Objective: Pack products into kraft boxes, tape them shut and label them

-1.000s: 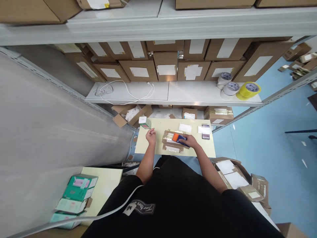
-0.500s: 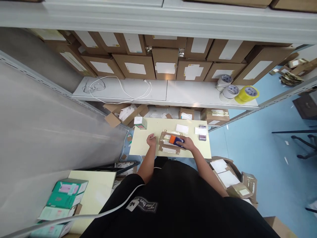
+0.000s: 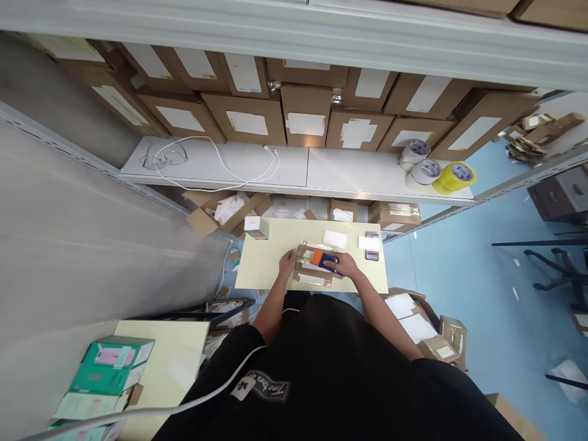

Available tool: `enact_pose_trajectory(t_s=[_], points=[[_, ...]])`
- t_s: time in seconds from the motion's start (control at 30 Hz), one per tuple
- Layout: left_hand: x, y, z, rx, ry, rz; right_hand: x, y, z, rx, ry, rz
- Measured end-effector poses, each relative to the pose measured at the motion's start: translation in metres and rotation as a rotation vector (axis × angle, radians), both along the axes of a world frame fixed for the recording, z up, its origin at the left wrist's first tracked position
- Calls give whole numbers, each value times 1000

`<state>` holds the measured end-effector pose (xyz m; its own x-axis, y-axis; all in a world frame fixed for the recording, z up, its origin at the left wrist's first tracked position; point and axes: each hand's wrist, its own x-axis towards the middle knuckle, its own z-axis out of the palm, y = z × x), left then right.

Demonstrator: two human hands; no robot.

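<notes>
A flat brown cardboard parcel (image 3: pixel 303 267), with shiny tape along its edges and white labels on it, lies on the pale yellow table (image 3: pixel 261 275). Over its middle, my right hand (image 3: pixel 345 265) is wrapped round an orange-and-blue handheld tool (image 3: pixel 323 259), orange end pointing left; its exact kind is unclear. My left hand (image 3: pixel 287 264) is closed at the parcel's left edge, its fingertips small and partly hidden. Behind the parcel lies a white slip (image 3: pixel 335 238). A small white-and-green box (image 3: pixel 256 227) stands at the table's back left corner.
A phone (image 3: pixel 372 253) with white paper across it lies at the table's right. The shelf behind holds labelled cartons (image 3: pixel 248 116), a white cable (image 3: pixel 220 160) and tape rolls (image 3: pixel 459 174). Opened boxes (image 3: pixel 413 324) sit on the floor at right. Green boxes (image 3: pixel 108 364) stand on the left table.
My left hand has moved from a raised pinch beside the parcel to its left edge. My right hand keeps the tool over the parcel. The view has shifted slightly.
</notes>
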<state>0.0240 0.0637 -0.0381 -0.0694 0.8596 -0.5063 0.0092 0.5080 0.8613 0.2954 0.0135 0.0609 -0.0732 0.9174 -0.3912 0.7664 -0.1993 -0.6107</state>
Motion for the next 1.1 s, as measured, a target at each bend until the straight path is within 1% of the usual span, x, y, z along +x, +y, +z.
enact_pose_trajectory(t_s=[0.07, 0.1, 0.23, 0.33, 0.43, 0.6, 0.67, 0.73, 0.8, 0.9, 0.97, 1.03, 1.1], points=[[5, 0, 5, 15, 28, -80, -3, 5, -1, -11, -18, 10], [8, -1, 7, 17, 38, -99, -4, 7, -1, -21, -31, 10], [16, -6, 9, 8, 79, -87, -4, 9, 0, -64, -100, -4], [19, -7, 9, -5, 188, -106, 9, 1, 2, -88, -180, -4], [19, -6, 9, -4, 218, -134, 41, -17, 2, -142, -285, -35], [17, -5, 6, -17, 290, -200, 117, -59, 0, -250, -416, -128], [17, -5, 5, -24, 309, -210, 131, -66, -2, -271, -442, -159], [17, -4, 2, -21, 313, -218, 125, -63, -5, -277, -478, -194], [17, -3, 1, -9, 343, -257, 101, -52, -11, -281, -522, -240], [17, -2, 1, -14, 550, -426, 55, -31, -24, -311, -509, -310], [18, -2, 1, -26, 674, -520, 36, -22, -33, -281, -504, -339], [18, -2, 1, -27, 708, -556, 34, -21, -42, -302, -491, -405], [18, -2, 1, -26, 716, -569, 43, -29, -50, -334, -462, -502]])
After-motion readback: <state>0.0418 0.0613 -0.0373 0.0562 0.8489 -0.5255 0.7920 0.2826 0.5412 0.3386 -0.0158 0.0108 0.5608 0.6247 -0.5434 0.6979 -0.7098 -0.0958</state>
